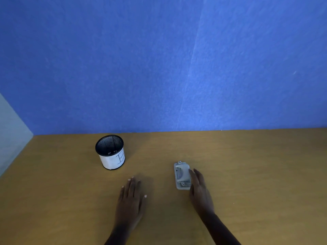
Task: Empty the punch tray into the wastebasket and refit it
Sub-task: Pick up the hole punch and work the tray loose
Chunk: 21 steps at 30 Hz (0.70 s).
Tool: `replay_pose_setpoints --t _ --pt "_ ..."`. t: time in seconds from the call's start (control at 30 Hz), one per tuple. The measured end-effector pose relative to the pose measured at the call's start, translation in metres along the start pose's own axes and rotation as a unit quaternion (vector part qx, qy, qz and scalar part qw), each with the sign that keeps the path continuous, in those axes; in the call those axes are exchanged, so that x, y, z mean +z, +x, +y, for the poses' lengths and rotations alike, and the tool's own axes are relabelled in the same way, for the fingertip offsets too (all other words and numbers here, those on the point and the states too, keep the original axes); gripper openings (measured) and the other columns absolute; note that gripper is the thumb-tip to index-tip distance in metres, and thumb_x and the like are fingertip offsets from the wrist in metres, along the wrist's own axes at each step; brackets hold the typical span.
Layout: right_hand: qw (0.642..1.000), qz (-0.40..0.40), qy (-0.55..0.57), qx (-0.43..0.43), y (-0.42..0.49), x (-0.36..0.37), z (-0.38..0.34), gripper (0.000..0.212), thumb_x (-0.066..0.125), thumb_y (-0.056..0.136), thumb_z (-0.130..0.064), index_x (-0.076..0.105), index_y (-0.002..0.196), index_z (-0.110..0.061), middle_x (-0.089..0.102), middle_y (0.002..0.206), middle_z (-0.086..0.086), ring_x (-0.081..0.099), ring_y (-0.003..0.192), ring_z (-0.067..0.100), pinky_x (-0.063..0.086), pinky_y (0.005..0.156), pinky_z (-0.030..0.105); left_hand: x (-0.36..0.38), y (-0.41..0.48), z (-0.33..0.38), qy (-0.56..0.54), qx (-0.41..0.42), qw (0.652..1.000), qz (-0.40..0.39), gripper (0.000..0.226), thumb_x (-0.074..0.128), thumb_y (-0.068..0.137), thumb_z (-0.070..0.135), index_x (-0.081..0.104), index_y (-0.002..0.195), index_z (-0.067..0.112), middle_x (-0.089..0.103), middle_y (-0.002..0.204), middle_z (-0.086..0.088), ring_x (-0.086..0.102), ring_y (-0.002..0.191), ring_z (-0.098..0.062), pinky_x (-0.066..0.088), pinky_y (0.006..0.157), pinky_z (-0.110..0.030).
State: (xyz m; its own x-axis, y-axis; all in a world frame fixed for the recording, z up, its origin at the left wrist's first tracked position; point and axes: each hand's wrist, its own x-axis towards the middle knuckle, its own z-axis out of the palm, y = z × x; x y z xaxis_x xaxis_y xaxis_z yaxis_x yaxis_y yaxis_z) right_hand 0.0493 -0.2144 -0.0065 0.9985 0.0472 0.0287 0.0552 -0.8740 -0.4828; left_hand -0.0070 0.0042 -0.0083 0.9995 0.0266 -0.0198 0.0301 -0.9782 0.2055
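A small grey hole punch (182, 175) lies on the wooden table (247, 165), right of centre. My right hand (200, 190) rests against its right side with the fingers stretched out, not wrapped around it. My left hand (131, 197) lies flat on the table, palm down, fingers apart, holding nothing. The wastebasket (110, 152) is a small black mesh cup with a white paper label; it stands upright at the back left, well apart from both hands. The punch's tray cannot be made out separately.
A blue wall (159, 68) rises right behind the table's far edge. A pale panel (10, 131) closes the left side. Bare tabletop lies between the wastebasket and the punch.
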Motion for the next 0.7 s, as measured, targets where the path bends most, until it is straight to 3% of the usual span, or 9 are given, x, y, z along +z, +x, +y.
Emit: replay_pose_setpoints --t 0.07,0.13,0.27,0.4,0.57,0.63,0.7 --pt "0.998 -0.023 -0.057 -0.02 0.003 -0.002 0.004 0.061 0.034 0.092 -0.002 0.02 0.149 -0.022 0.014 0.158 0.002 0.031 0.14 0.018 0.049 0.095 0.027 -0.007 0.004 -0.001 0.012 0.008 1.0 -0.001 0.074 0.006 0.097 0.032 0.074 0.097 0.003 0.073 0.104 -0.018 0.071 0.095 -0.032 0.058 0.068 -0.041" --pt "0.991 -0.048 -0.111 -0.058 0.007 -0.003 0.006 0.066 0.033 0.093 -0.001 0.016 0.149 -0.029 0.007 0.16 0.001 0.026 0.143 0.017 0.049 0.098 0.026 -0.013 0.007 -0.002 0.025 0.007 1.0 -0.017 0.053 0.027 0.089 0.025 0.074 0.095 0.003 0.074 0.103 -0.018 0.071 0.094 -0.033 0.058 0.066 -0.043" --pt "0.974 -0.082 -0.18 -0.108 0.013 -0.005 0.004 0.061 0.037 0.095 -0.006 0.019 0.148 -0.031 -0.001 0.161 0.004 0.008 0.148 0.022 0.04 0.111 0.036 -0.02 0.01 -0.002 0.038 0.008 0.999 -0.02 0.047 0.036 0.073 0.022 0.075 0.091 0.004 0.075 0.098 -0.017 0.072 0.09 -0.032 0.058 0.063 -0.041" --pt "0.967 -0.083 -0.202 -0.13 0.021 -0.006 -0.001 0.047 0.041 0.096 -0.016 0.032 0.143 -0.02 0.007 0.16 0.011 0.022 0.143 0.022 0.046 0.103 0.033 -0.021 0.01 0.001 0.03 0.009 0.999 -0.014 0.045 0.036 0.072 0.021 0.075 0.087 0.005 0.076 0.095 -0.015 0.073 0.088 -0.031 0.059 0.062 -0.039" --pt "0.972 -0.079 -0.187 -0.122 0.026 -0.002 -0.005 0.05 0.05 0.092 -0.016 0.034 0.138 -0.017 0.011 0.157 0.008 0.043 0.128 0.021 0.056 0.088 0.028 -0.026 0.009 0.006 0.0 0.007 1.0 -0.004 0.044 0.037 0.072 0.02 0.075 0.087 0.004 0.076 0.092 -0.013 0.073 0.089 -0.031 0.059 0.063 -0.038" --pt "0.97 -0.084 -0.188 -0.128 0.027 -0.002 -0.005 0.053 0.056 0.088 -0.018 0.036 0.137 -0.016 0.013 0.156 0.008 0.047 0.123 0.022 0.057 0.086 0.028 -0.022 0.011 0.006 -0.034 0.015 0.999 0.031 0.036 0.046 0.078 0.015 0.071 0.1 0.003 0.072 0.106 -0.016 0.067 0.103 -0.036 0.058 0.077 -0.039" --pt "0.969 -0.088 -0.186 -0.134 0.027 -0.003 -0.004 0.052 0.059 0.087 -0.02 0.039 0.135 -0.015 0.014 0.155 0.009 0.049 0.122 0.022 0.056 0.085 0.026 -0.018 0.012 0.007 -0.072 0.002 0.997 0.019 0.041 0.044 0.091 0.013 0.05 0.13 0.007 0.05 0.14 -0.012 0.04 0.136 -0.031 0.039 0.107 -0.035"
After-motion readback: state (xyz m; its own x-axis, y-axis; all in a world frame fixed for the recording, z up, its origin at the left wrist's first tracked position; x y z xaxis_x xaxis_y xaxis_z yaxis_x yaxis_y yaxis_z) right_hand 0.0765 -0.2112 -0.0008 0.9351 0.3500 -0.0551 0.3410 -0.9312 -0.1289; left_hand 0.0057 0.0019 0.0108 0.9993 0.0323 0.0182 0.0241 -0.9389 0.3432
